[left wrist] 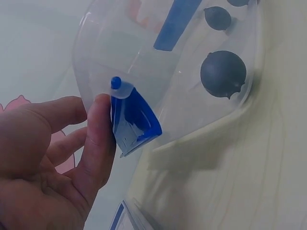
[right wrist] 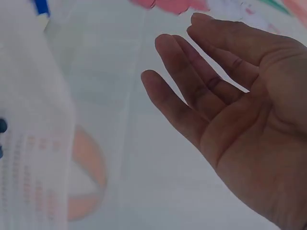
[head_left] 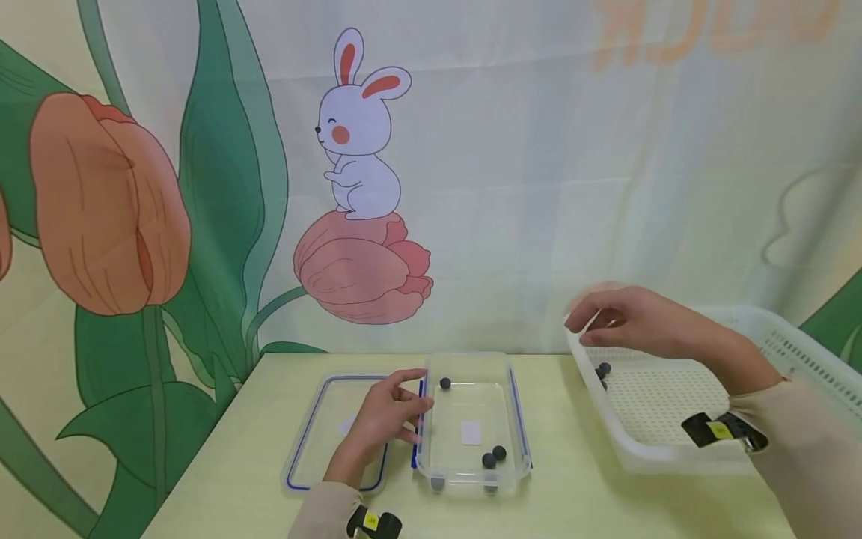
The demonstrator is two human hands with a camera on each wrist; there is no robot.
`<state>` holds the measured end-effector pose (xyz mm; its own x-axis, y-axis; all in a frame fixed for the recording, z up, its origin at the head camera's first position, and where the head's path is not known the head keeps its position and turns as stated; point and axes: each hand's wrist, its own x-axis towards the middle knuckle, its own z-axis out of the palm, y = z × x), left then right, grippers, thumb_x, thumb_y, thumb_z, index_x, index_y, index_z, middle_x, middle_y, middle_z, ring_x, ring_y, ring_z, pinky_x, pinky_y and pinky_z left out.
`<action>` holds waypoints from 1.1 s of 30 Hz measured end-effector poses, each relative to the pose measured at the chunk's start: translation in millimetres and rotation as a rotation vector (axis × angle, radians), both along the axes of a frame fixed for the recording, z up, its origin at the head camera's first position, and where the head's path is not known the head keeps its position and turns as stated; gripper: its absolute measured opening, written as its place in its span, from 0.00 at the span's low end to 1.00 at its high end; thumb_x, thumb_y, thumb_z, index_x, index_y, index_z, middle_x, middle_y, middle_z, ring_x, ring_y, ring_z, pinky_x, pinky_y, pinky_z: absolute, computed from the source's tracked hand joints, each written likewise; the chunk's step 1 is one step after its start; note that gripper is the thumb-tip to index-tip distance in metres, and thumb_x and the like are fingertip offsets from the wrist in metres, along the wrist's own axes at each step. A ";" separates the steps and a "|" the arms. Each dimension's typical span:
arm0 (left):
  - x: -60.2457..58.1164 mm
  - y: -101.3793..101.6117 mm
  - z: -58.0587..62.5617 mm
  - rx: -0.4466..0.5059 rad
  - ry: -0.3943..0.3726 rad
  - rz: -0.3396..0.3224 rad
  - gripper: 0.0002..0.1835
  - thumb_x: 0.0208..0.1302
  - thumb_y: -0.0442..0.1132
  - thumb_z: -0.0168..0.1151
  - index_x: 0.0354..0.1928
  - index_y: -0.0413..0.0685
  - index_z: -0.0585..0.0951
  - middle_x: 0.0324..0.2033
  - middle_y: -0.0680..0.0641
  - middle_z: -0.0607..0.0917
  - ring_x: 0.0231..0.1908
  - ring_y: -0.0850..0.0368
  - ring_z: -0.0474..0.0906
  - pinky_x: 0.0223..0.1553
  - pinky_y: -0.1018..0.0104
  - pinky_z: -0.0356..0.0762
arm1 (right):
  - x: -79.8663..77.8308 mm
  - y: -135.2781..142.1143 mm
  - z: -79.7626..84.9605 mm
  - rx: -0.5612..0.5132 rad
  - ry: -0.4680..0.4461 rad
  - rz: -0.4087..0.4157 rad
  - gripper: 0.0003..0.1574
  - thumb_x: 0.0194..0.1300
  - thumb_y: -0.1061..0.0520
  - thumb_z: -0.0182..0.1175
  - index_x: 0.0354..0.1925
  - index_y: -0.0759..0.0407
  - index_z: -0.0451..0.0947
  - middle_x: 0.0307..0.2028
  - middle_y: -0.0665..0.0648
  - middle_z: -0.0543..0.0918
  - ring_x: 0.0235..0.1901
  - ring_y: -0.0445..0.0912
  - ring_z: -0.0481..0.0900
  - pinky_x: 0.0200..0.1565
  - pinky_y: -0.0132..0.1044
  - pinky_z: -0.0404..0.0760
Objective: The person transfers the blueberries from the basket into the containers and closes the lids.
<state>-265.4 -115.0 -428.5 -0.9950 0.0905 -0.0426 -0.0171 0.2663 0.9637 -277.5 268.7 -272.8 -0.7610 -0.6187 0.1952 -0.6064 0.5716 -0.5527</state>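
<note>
My left hand (head_left: 390,412) is at the left side of a clear plastic container (head_left: 471,464) with blue latches. In the left wrist view its thumb and a finger pinch the container wall beside a blue latch (left wrist: 136,117). Several dark blueberries (head_left: 445,383) lie in the container, spread between its back left and its front. My right hand (head_left: 636,322) hovers over the left back rim of a white plastic basket (head_left: 633,449). Its fingers are loosely bent, with nothing between them in the right wrist view. More blueberries (head_left: 604,368) sit along the basket's left wall.
A clear lid (head_left: 316,419) edged in blue lies flat left of the container, partly beneath the left forearm. A small white square (head_left: 471,433) shows at the container's bottom. Behind the pale table (head_left: 552,509) hangs a printed cloth (head_left: 498,187) with a rabbit and tulips.
</note>
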 end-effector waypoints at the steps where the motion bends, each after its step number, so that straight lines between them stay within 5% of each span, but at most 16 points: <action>1: -0.1 -0.1 -0.1 0.001 0.001 -0.001 0.31 0.71 0.35 0.72 0.74 0.47 0.75 0.36 0.43 0.82 0.31 0.54 0.81 0.26 0.62 0.89 | -4.5 4.6 -1.5 0.008 0.004 -0.016 0.11 0.72 0.58 0.71 0.50 0.46 0.86 0.53 0.50 0.84 0.47 0.44 0.86 0.53 0.40 0.86; 11: -0.7 -1.5 -1.8 0.010 -0.002 -0.004 0.32 0.70 0.36 0.72 0.74 0.47 0.75 0.36 0.43 0.81 0.31 0.53 0.81 0.27 0.62 0.89 | -42.4 37.1 -28.5 0.014 -0.179 -0.154 0.13 0.73 0.58 0.69 0.53 0.60 0.86 0.49 0.55 0.87 0.46 0.48 0.86 0.48 0.38 0.87; 18: -0.5 -0.7 -0.3 0.012 -0.003 -0.003 0.31 0.71 0.36 0.72 0.74 0.47 0.75 0.36 0.43 0.81 0.31 0.54 0.81 0.26 0.62 0.89 | -68.9 56.0 -59.2 0.000 -0.304 -0.146 0.15 0.75 0.63 0.64 0.55 0.71 0.82 0.46 0.57 0.87 0.46 0.52 0.86 0.50 0.48 0.88; 33: -1.3 0.3 -2.3 0.002 -0.006 0.009 0.31 0.71 0.36 0.72 0.74 0.48 0.75 0.36 0.43 0.81 0.31 0.54 0.81 0.27 0.63 0.89 | -86.5 76.7 -101.7 0.064 -0.320 -0.167 0.14 0.74 0.65 0.63 0.53 0.75 0.81 0.42 0.59 0.86 0.41 0.51 0.83 0.43 0.50 0.88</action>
